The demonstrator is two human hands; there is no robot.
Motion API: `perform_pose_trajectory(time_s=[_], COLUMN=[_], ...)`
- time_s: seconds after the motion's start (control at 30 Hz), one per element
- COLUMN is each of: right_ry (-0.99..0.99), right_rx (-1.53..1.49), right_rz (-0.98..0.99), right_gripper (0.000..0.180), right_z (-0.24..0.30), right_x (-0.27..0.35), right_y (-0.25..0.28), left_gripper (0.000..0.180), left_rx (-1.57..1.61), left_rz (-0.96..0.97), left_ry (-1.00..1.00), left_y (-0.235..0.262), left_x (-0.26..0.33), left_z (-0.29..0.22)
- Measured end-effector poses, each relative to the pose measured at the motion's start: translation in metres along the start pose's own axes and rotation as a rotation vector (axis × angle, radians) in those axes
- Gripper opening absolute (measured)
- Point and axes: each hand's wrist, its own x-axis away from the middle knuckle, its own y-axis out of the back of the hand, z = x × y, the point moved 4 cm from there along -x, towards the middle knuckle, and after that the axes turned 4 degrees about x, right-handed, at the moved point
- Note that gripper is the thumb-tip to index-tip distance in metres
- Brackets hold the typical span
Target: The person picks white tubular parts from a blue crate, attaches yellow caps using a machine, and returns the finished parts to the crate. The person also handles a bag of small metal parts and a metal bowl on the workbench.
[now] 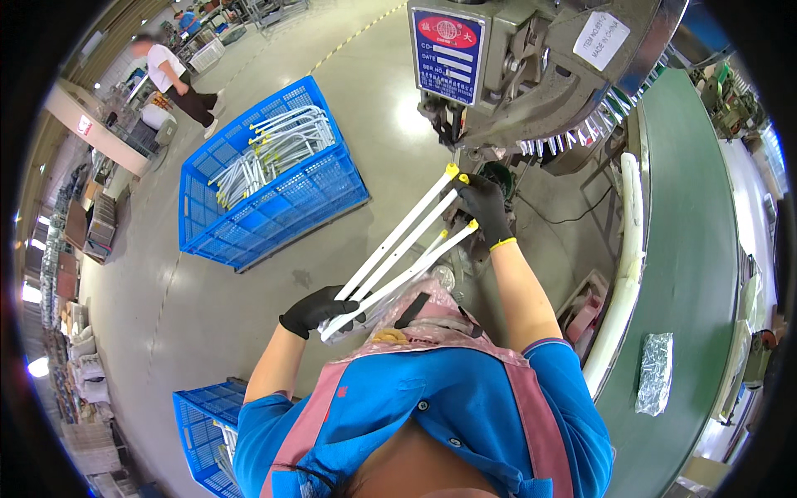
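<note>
Several slim white tubes point(400, 246) with yellow end pieces slant across in front of my body. My left hand point(319, 310), in a black glove, is closed around their lower ends. At the upper ends my right hand point(488, 206), gloved in black with a yellow cuff, has its fingers closed on the tubes beside a yellow end piece point(464, 179). The topmost yellow tip point(452, 169) sits just under the working head of a grey machine point(531, 75). Whether it touches the head I cannot tell. My right fingertips are partly hidden.
A row of silver pins point(585, 129) lines the machine's curved feed. Left stands a blue crate point(286, 207) of bent white tubes; another blue crate point(189, 436) is lower left. A green belt point(689, 249) runs along the right, carrying a plastic-wrapped packet point(655, 373). A person point(173, 75) is far left.
</note>
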Motion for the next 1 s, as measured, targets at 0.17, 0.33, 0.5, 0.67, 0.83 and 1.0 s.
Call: perform_pose_trajectory(time_s=[0.17,0.33,0.5,0.67,0.83,1.0], right_ry=[0.074,-0.033,0.232,0.092,0.165,0.073], right_rx=[0.113,-0.307,-0.190,-0.271,-0.295,-0.247], right_rz=[-0.022,-0.034,-0.098,-0.026,-0.033,0.017], right_gripper=[0.025,0.027,0.028,0.025,0.027,0.029], right_z=[0.011,0.012,0.038,0.035,0.020,0.004], right_x=[-0.003,-0.004,-0.010,-0.021,-0.022,-0.029], right_y=[0.003,0.001,0.008,-0.001,-0.008,-0.007], left_gripper=[0.046,0.048,0.049,0.047,0.047,0.044], left_rx=[0.042,-0.038,0.028,0.007,0.025,0.013], left_rz=[-0.002,-0.037,-0.039,-0.107,-0.141,-0.116], left_ry=[0.010,-0.036,-0.086,-0.150,-0.100,-0.167], left_y=[-0.009,-0.017,-0.028,-0.033,-0.024,-0.020], left_x=[0.004,0.010,0.023,0.033,0.027,0.033], left_z=[-0.004,-0.009,-0.024,-0.026,-0.013,-0.012])
